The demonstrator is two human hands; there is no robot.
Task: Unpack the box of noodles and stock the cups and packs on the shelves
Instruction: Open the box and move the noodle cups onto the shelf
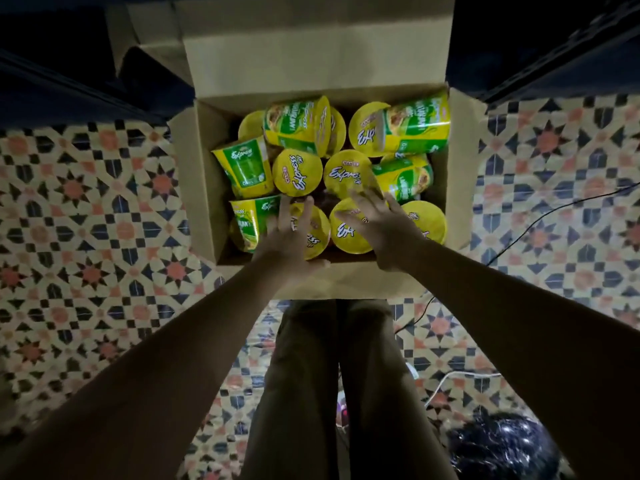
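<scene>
Open cardboard box on the patterned floor holds yellow noodle cups, upright and tipped. Left hand and right hand reach in, fingers spread straight over the nearest cups, gripping nothing.

The open cardboard box is free from above, its flaps folded outward, but tightly packed noodle cups, some upright, some tipped, leave only narrow dark gaps between them.
</scene>
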